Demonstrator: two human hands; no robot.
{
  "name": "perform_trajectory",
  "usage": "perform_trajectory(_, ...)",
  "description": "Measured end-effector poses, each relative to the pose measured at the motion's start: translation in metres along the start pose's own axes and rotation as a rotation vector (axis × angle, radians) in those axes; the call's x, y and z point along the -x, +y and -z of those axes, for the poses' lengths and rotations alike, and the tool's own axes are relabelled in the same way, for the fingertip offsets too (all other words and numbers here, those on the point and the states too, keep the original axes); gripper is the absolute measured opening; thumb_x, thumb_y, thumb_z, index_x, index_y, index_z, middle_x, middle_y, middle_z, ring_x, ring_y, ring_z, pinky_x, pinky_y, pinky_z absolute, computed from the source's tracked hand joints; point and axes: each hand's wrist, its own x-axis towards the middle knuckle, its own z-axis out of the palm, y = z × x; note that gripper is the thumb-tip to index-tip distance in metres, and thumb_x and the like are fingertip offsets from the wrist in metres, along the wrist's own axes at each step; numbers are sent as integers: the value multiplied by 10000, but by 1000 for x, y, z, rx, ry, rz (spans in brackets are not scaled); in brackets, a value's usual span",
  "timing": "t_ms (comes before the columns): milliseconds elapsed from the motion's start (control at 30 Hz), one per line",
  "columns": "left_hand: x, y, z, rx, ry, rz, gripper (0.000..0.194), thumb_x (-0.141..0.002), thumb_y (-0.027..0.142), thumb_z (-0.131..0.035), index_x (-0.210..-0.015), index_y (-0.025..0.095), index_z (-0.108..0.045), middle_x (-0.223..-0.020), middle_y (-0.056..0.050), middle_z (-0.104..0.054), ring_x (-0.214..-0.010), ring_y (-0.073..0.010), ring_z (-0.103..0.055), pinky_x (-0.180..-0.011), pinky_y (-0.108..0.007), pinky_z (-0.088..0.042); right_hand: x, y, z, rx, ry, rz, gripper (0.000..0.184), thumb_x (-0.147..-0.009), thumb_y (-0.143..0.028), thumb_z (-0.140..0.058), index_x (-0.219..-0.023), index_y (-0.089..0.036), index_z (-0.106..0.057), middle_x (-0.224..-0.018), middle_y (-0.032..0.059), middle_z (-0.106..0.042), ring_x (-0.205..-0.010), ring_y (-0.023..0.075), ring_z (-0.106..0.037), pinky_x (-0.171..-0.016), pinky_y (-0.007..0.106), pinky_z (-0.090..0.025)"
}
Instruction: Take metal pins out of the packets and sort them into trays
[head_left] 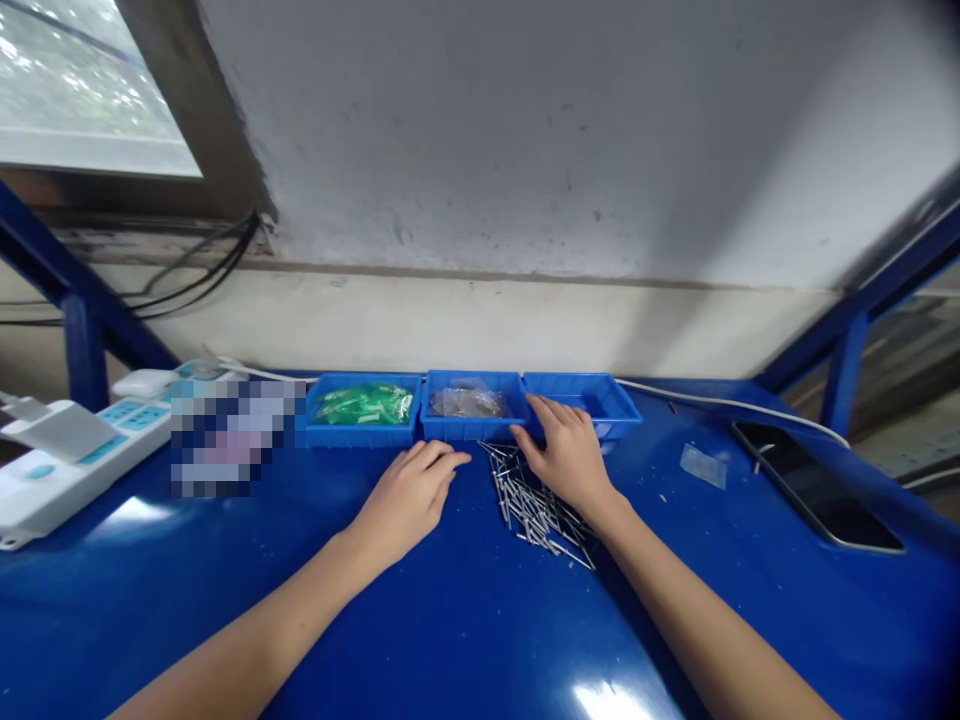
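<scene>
My left hand [409,495] rests low over the blue table, its fingers loosely bent and holding nothing that I can see. Left of the metal pins, it lies just in front of the middle blue bin [474,430]. My right hand [568,452] reaches over the pile of thin metal pins [534,512] to the right blue bin [621,400]. Its thumb and fingers are apart at that bin's front left corner; whether they press on the rim is unclear. A clear bag of small brownish parts [469,400] lies in the middle bin.
The left blue bin [364,436] holds a bag of green pieces [367,404]. A white power strip [45,490] with plugs stands at the left. On the right lie a small clear bag [703,466] and a dark phone [821,490]. A white cable [720,399] runs along the back.
</scene>
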Motion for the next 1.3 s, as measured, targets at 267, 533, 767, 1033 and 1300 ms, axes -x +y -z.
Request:
perform_trajectory(267, 4, 16, 9, 17, -179, -121, 460, -864, 51, -400, -1255, 279, -484, -1248, -59, -523, -1098, -250, -478, -886, -448, -445, 1, 0, 1, -8, 2, 16, 464, -868, -384, -480, -1231, -99, -522, -1167, 167, -604, -1110, 306, -515, -954, 484, -340)
perform_trajectory(533, 6, 21, 10, 43, -288, -104, 511, -821, -22, -388, -1202, 302, -494, -1308, -28, -467, -1196, -264, -396, -939, -473, -402, 2, 1, 2, 3, -22, 11, 493, -878, -388, -466, -1292, -120, -470, -1200, 150, -584, -1126, 298, -499, -961, 474, -347)
perform_trajectory(767, 1, 20, 10, 176, -236, 57, 102, -925, 177, -441, -930, 220, -533, -1128, -46, -508, -1071, -236, -449, -878, -418, -400, 2, 6, -1, -7, -47, 17, 520, -871, -392, -476, -1313, -120, -451, -1220, 154, -574, -1182, 306, -472, -977, 500, -359)
perform_trajectory(1033, 3, 20, 11, 234, -160, 137, 131, -931, 194, -439, -812, 196, -493, -839, 4, -565, -813, -179, -495, -768, -350, -379, 15, -22, 20, -192, 129, 78, 363, -847, -324, -547, -1168, -155, -529, -1126, 126, -593, -1190, 294, -445, -944, 473, -388)
perform_trajectory(1300, 16, 29, 14, 140, -45, 212, 270, -922, 150, -342, -684, 183, -467, -714, -10, -564, -717, -185, -488, -670, -317, -337, 37, -83, 27, -382, -93, 226, 136, -884, -212, -492, -1000, -167, -548, -866, 81, -623, -785, 203, -550, -708, 358, -428)
